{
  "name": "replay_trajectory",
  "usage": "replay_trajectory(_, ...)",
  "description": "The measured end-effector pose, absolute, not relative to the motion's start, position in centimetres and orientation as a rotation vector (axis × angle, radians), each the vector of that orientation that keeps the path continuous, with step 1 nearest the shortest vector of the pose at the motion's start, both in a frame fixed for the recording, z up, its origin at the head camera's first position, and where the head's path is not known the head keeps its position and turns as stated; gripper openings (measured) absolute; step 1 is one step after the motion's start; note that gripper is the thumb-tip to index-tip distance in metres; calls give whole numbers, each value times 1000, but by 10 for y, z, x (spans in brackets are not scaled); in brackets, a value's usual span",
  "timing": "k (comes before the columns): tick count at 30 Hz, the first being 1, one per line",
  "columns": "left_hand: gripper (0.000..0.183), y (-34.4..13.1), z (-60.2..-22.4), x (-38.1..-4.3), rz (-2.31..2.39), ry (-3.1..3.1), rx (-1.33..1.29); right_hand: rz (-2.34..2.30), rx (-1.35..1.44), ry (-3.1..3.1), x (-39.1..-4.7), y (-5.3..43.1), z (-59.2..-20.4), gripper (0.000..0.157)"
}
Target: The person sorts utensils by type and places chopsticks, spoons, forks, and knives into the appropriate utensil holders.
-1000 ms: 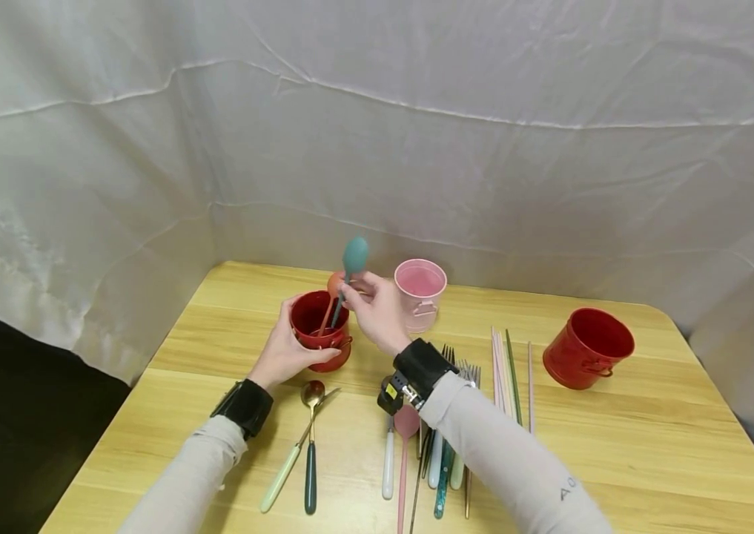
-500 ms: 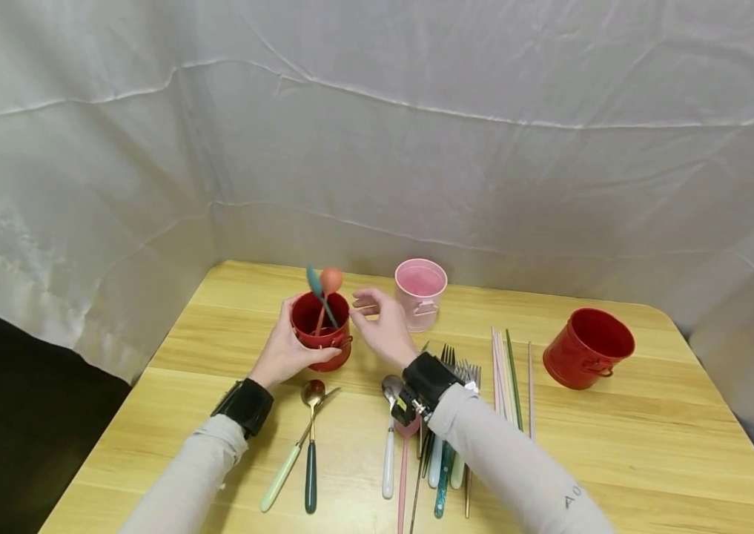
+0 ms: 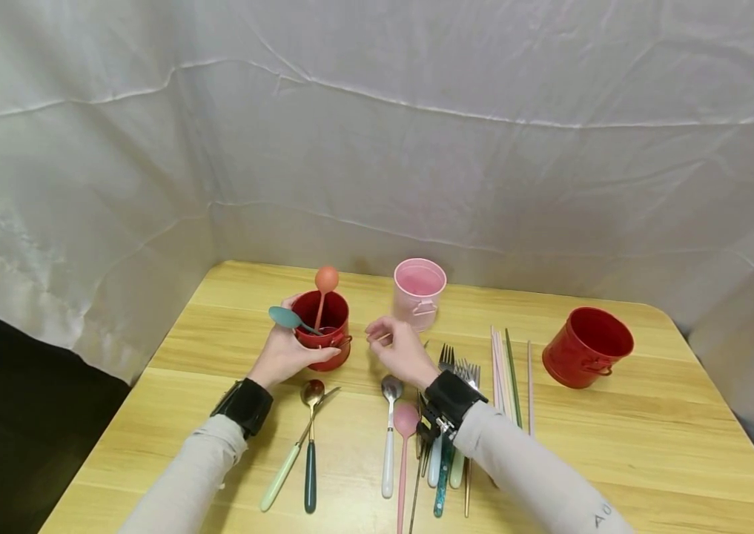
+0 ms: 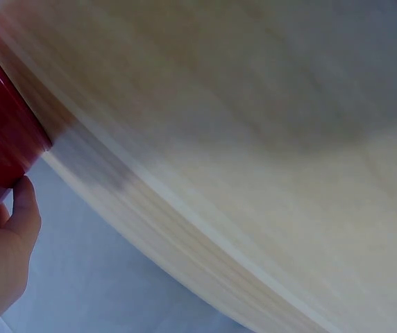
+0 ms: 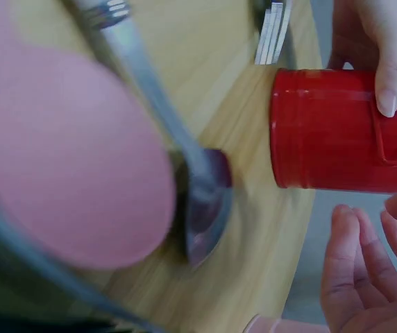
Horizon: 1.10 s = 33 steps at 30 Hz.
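Note:
My left hand [image 3: 281,354] grips a small red metal bucket [image 3: 339,359] at the table's back left, thumb across its front and fingers round the far side. Inside stands a coral spoon [image 3: 326,279], bowl upward. A teal spoon [image 3: 285,317] leans left over the rim, its bowl above my left hand. My right hand [image 3: 402,350] hovers between this bucket and a pink bucket [image 3: 419,315], fingers loosely bent, holding nothing. In the right wrist view its fingertips are apart from the red bucket. The left wrist view catches only part of the left hand and bucket.
A second red bucket [image 3: 570,360] tilts at the right. A gold spoon [image 3: 311,475] crosses a green-handled knife [image 3: 279,478]. Nearer the right arm lie a white-handled spoon [image 3: 388,463], a pink spoon [image 3: 406,420], several forks [image 3: 446,357] and chopsticks [image 3: 499,363].
My right hand let go of the teal spoon in the red bucket and drew back right and toward me. The spoon tipped over to the left. My left hand stayed put.

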State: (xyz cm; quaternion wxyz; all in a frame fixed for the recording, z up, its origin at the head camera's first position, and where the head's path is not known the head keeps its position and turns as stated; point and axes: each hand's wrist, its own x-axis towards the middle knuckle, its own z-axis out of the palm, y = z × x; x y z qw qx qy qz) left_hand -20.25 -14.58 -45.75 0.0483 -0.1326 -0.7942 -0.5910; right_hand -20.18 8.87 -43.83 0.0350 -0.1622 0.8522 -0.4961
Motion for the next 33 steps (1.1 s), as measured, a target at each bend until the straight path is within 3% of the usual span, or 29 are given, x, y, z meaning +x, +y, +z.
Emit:
replay_trajectory(4,95,-143,-443,-194,-1830,-2417,-402,-1349,-580,2635,-194,97,-440,24)
replay_trajectory(14,98,-148,-468,-209,-1802,-2424,-416,-997,-763,2692,-172,112,-443,19)
replay_trajectory(33,102,-148,-470,-210,-1846,-2395,-434,-517,-991,2849,-134,119,-450,14)
